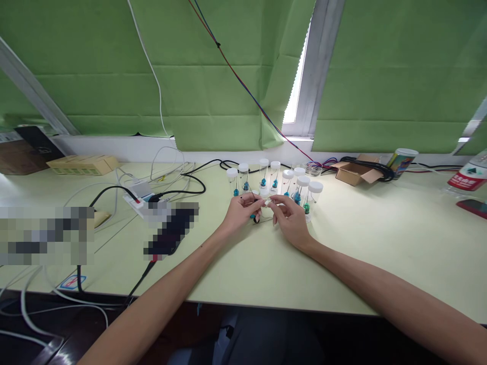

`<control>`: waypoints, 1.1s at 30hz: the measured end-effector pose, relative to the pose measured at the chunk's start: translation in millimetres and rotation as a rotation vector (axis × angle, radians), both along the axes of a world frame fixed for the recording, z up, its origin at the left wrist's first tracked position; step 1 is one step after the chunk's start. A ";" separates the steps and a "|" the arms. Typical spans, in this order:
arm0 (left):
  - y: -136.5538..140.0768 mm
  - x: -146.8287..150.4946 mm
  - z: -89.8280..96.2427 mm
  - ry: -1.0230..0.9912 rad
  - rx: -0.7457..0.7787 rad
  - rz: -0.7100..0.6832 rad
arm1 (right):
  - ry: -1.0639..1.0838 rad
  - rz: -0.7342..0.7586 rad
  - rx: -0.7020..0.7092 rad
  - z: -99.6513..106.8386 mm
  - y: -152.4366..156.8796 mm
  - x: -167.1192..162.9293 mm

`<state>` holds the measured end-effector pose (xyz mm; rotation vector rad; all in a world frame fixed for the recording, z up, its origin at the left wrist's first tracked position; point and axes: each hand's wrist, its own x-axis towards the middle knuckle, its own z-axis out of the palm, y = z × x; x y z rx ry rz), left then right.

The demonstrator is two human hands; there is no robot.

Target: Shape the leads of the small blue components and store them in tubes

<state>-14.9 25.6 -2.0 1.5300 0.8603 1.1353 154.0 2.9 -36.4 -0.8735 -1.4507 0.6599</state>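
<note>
My left hand [243, 209] is closed, with thumb and forefinger pinched together. My right hand [291, 220] pinches right beside it, the fingertips of both hands nearly meeting. Between them is something small and whitish, too small to name. A thin dark strand and a bit of blue and black show by the left fingertips. Just behind the hands stand several clear vials with white caps, among them one at the left [232, 182], one at the back [264, 172] and one at the right [314, 195]. Blue or green pieces with thin dark leads sit inside them.
On the left lie a power strip [142, 203], tangled cables and a pixelated dark object [173, 230]. A yellow box [83, 165] stands at the back left. An open cardboard box [355, 171], a printed can [402, 162] and a bottle [467, 175] stand at the right.
</note>
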 end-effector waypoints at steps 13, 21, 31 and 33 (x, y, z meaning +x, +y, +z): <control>1.4 -1.3 -2.8 0.013 0.001 -0.008 | 0.034 0.016 -0.014 -0.5 0.4 0.9; -1.0 -1.3 -0.8 0.051 0.006 -0.009 | 0.047 0.021 -0.005 2.5 -1.0 0.5; -1.0 -1.5 -1.5 0.114 0.022 -0.014 | 0.034 0.022 -0.004 2.9 -1.7 1.3; -0.8 -1.7 -2.5 0.118 0.020 -0.013 | 0.028 0.013 -0.010 3.7 -1.7 1.3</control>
